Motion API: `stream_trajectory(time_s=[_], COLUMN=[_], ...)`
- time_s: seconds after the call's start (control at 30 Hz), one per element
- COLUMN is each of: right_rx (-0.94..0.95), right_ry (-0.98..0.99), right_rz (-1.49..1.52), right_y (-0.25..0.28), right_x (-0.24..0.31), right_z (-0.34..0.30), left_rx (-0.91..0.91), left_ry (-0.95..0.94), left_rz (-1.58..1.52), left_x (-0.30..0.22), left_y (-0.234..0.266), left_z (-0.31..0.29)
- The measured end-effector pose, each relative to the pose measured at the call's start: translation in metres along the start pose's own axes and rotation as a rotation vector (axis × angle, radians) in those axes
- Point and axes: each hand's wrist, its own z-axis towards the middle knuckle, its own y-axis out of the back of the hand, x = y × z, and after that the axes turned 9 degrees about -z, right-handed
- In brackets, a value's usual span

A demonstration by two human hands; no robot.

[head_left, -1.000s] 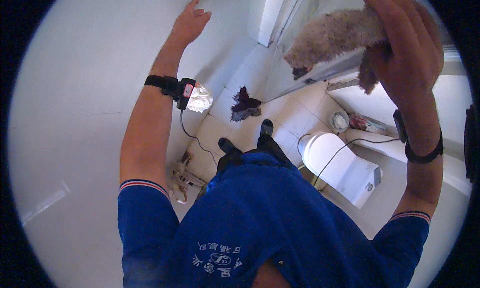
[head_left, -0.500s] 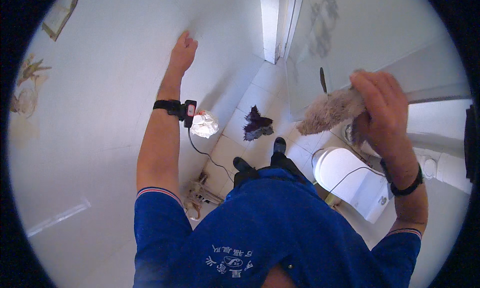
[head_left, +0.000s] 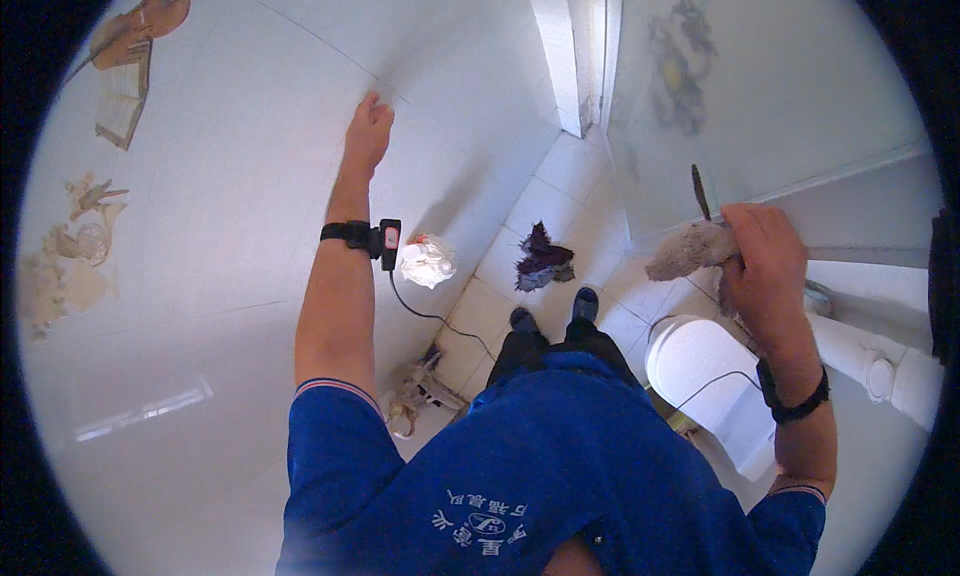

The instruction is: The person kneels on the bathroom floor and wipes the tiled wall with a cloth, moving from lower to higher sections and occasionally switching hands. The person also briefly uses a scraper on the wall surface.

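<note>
My left hand (head_left: 369, 141) is raised against the pale wall at the left, its fingers curled and nothing visible in them. In my right hand (head_left: 772, 266) is a fluffy grey-brown cloth (head_left: 690, 251), bunched up with one end hanging out past the fingers toward the left. That hand is beside the frosted glass door (head_left: 780, 96), close to its lower part. A thin dark door handle (head_left: 700, 191) stands just above the cloth. Whether the cloth touches the glass, I cannot tell.
A white toilet (head_left: 700, 361) with its lid down stands below my right hand, with a white pipe (head_left: 875, 371) beside it. On the tiled floor ahead lies a dark purple rag (head_left: 543, 261). A white crumpled bag (head_left: 428, 261) is by the wall.
My right hand has moved with the cloth down and nearer to the door handle. The whole view has shifted a little. My left hand stays up by the wall.
</note>
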Motion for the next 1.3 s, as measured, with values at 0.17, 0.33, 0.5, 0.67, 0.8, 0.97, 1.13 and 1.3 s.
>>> stream_trajectory(time_s=[0.17, 0.33, 0.5, 0.67, 0.8, 0.97, 1.13, 1.3], right_rx=[0.007, 0.049, 0.172, 0.018, 0.149, 0.267, 0.295, 0.197], right_ry=[-0.143, -0.242, -0.418, -0.423, -0.541, -0.540, -0.510, -0.390], right_rz=[-0.043, -0.068, -0.060, -0.255, -0.338, -0.418, -0.318, -0.152], right_y=[-0.019, -0.040, -0.077, -0.110, -0.112, -0.114, -0.115, -0.116], right_x=[-0.028, -0.059, -0.081, -0.095, -0.102, -0.101, -0.048, 0.069], right_z=[-0.017, -0.037, -0.062, -0.068, -0.063, -0.047, -0.040, -0.049], left_rx=[0.012, -0.028, 0.025, 0.000, 0.008, -0.022, -0.032, 0.131], left_ry=[-0.001, -0.182, -0.054, -0.046, -0.099, 0.009, -0.015, 0.065], left_rz=[0.039, 0.189, -0.033, 0.032, 0.102, 0.020, 0.035, -0.141], left_x=[0.013, 0.030, 0.042, 0.042, 0.038, 0.042, 0.069, 0.096], left_y=[0.001, 0.004, 0.003, 0.006, 0.011, 0.010, 0.011, -0.010], left_z=[0.001, -0.002, -0.010, -0.020, -0.033, -0.048, -0.071, -0.150])
